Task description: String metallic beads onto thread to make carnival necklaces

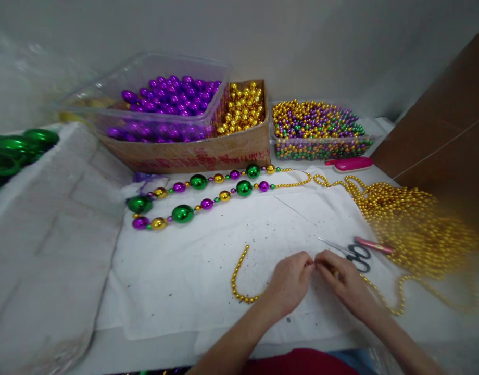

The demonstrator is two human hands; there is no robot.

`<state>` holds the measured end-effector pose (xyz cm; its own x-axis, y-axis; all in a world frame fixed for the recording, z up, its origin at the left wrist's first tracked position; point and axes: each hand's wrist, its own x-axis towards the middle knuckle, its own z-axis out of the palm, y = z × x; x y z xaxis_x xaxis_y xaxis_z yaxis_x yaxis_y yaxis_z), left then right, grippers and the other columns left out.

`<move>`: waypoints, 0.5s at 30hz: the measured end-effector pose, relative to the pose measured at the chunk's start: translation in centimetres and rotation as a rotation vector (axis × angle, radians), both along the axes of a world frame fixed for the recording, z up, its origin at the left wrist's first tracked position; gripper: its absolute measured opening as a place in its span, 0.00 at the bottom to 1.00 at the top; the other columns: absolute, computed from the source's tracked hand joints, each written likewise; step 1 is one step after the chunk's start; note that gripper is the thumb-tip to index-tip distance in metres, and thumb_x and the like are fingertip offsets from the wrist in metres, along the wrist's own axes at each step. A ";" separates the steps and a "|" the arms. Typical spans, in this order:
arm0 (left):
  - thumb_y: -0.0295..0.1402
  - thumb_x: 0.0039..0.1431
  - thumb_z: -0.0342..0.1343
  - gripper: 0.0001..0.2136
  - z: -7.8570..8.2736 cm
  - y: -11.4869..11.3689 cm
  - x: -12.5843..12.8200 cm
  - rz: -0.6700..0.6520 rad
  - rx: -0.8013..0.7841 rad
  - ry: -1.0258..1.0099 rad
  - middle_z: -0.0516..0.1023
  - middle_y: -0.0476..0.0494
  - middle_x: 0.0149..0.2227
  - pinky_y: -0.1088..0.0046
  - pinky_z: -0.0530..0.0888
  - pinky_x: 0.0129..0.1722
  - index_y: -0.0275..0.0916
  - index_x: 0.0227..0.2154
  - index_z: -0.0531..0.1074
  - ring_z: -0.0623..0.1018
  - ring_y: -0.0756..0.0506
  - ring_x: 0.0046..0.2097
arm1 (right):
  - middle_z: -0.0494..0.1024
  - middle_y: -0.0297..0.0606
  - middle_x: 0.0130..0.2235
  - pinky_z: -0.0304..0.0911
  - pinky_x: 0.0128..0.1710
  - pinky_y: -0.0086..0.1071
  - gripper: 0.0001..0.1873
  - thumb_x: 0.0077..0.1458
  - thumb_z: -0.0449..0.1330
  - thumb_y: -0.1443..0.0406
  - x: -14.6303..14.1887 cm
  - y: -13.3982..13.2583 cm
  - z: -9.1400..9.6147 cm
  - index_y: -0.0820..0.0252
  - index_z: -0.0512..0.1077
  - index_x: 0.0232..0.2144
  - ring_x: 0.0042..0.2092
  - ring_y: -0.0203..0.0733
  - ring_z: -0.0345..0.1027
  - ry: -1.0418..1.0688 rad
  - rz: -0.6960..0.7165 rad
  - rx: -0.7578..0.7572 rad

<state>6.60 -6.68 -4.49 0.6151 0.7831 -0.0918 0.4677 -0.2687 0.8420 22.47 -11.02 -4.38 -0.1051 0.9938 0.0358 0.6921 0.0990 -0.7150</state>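
My left hand [289, 284] and my right hand [341, 281] meet fingertip to fingertip over a white cloth [192, 265], both pinched closed on a thin strand of small gold beads [239, 276]. The strand curves out to the left of my left hand and trails off right of my right hand toward a big heap of gold bead strands [415, 229]. A finished necklace of large green, purple and gold beads [200, 195] lies farther back on the cloth.
Scissors [354, 252] and a pink tool [374, 245] lie just beyond my right hand. A pink-handled item [351, 164], a clear tub of purple balls [165, 101], a cardboard box [192, 153] of gold balls and a tub of mixed small beads [317, 130] stand at the back. Green balls [13, 151] sit far left.
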 end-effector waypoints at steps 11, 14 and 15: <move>0.32 0.60 0.48 0.11 2.4 1.7 -8.5 -0.202 0.001 0.078 0.73 0.48 0.25 0.74 0.64 0.32 0.40 0.25 0.71 0.71 0.48 0.30 | 0.75 0.46 0.40 0.57 0.26 0.33 0.16 0.54 0.48 0.72 11.8 -3.7 -0.7 0.53 0.72 0.40 0.34 0.44 0.70 -0.713 -0.101 0.461; 0.33 0.61 0.46 0.12 1.6 2.6 -9.7 -0.189 0.029 0.133 0.71 0.49 0.24 0.74 0.62 0.30 0.41 0.24 0.70 0.70 0.48 0.29 | 0.75 0.50 0.31 0.46 0.19 0.35 0.11 0.52 0.53 0.70 17.1 -3.0 -0.1 0.59 0.74 0.35 0.24 0.42 0.61 -0.928 -0.387 0.512; 0.33 0.61 0.47 0.12 1.4 2.9 -10.0 -0.176 0.039 0.134 0.71 0.49 0.24 0.74 0.62 0.30 0.41 0.24 0.70 0.70 0.48 0.29 | 0.74 0.51 0.29 0.43 0.19 0.35 0.10 0.51 0.54 0.69 18.8 -2.9 0.2 0.61 0.75 0.33 0.23 0.41 0.59 -0.949 -0.493 0.512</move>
